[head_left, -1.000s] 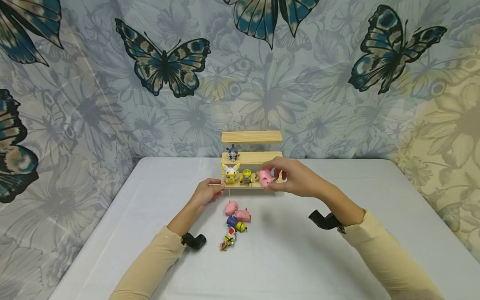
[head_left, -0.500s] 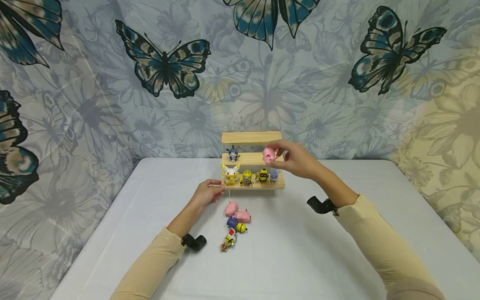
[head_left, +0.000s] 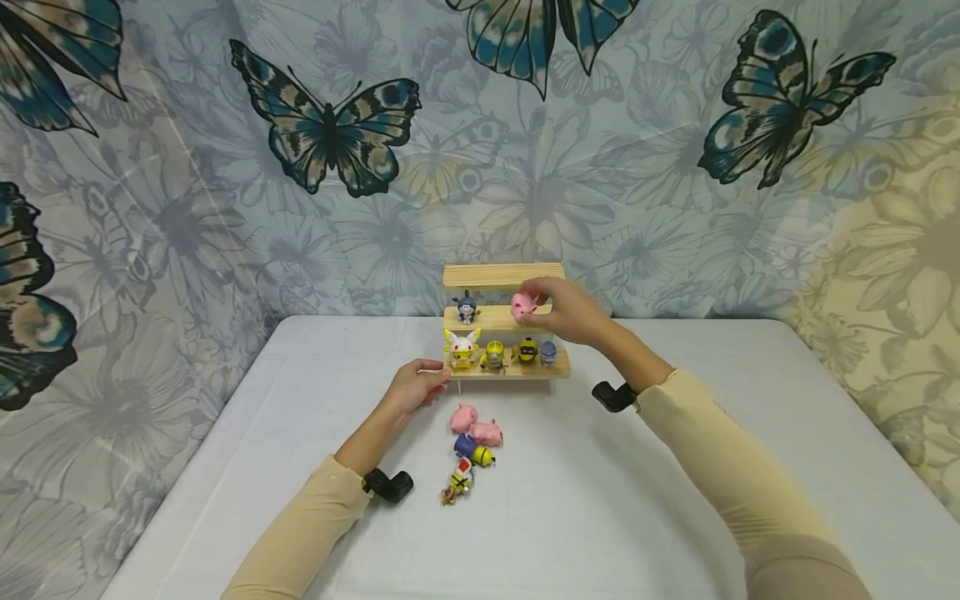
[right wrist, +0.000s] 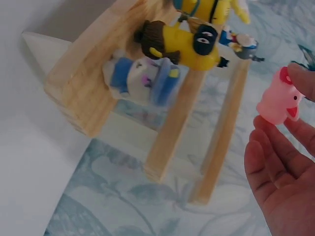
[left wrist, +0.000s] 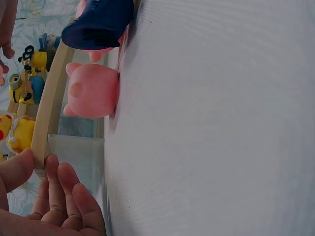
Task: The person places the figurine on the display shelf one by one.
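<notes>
Right hand (head_left: 573, 310) pinching a pink pig figure (head_left: 522, 305) at the middle tier of a small wooden stepped shelf (head_left: 504, 321) on the desk (head_left: 675, 467) — not yet set down. Left hand (head_left: 414, 385), fingers relaxed, steadying the shelf's lower left edge. Five figures already shelved; four more (head_left: 471, 446) lying on the desk in front — roughly halfway, by the look of it.

At the right edge of the frame the right hand (right wrist: 281, 162) pinches a small pink pig figure (right wrist: 278, 101) between its fingers (right wrist: 261, 164) and thumb. The wooden stepped shelf (right wrist: 83, 93) runs from the lower left to the top. On it stand a blue and white figure (right wrist: 142, 78) and, just above it, a yellow figure (right wrist: 182, 43) with dark hair.
</notes>
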`<action>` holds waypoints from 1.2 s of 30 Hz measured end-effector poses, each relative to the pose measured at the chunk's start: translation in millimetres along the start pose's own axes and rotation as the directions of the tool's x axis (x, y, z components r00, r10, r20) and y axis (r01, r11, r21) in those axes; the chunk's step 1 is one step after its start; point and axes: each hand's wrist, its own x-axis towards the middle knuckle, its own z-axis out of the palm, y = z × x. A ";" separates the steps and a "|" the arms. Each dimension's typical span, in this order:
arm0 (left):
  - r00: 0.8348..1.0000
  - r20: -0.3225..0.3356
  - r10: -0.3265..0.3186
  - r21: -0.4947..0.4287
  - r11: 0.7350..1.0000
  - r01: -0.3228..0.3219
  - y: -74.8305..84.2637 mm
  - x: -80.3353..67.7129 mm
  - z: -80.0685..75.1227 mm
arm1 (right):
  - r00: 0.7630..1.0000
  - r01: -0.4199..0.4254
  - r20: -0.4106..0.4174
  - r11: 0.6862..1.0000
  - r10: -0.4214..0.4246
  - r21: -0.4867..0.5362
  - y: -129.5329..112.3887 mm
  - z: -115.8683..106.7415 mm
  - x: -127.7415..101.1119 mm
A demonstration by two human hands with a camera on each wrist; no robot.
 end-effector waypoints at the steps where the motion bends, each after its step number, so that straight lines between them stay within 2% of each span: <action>1: 1.000 0.000 -0.001 -0.001 1.000 0.001 -0.1 0.1 0.1 | 1.000 -0.007 0.011 1.000 0.007 0.001 1.2 2.7 2.3; 7: 1.000 0.000 0.004 -0.006 1.000 -0.004 -0.8 0.7 0.2 | 0.998 -0.038 0.056 0.999 0.039 -0.012 6.0 19.2 15.2; 13: 1.000 0.002 0.003 -0.003 1.000 -0.003 -1.4 1.7 0.3 | 0.995 -0.075 0.067 0.997 0.076 -0.019 6.7 30.9 22.8; 24: 1.000 0.003 0.007 0.005 1.000 -0.007 -1.1 1.0 -0.8 | 0.990 -0.113 0.077 0.993 0.114 -0.017 10.3 38.7 25.5; 31: 1.000 0.000 0.000 0.001 1.000 0.000 -2.0 2.3 -0.1 | 0.991 -0.104 0.086 0.994 0.107 -0.030 10.5 39.5 25.2; 36: 1.000 -0.004 -0.005 0.000 1.000 0.005 -1.6 2.4 0.5 | 0.994 -0.045 0.100 0.998 0.049 -0.037 9.0 39.6 25.9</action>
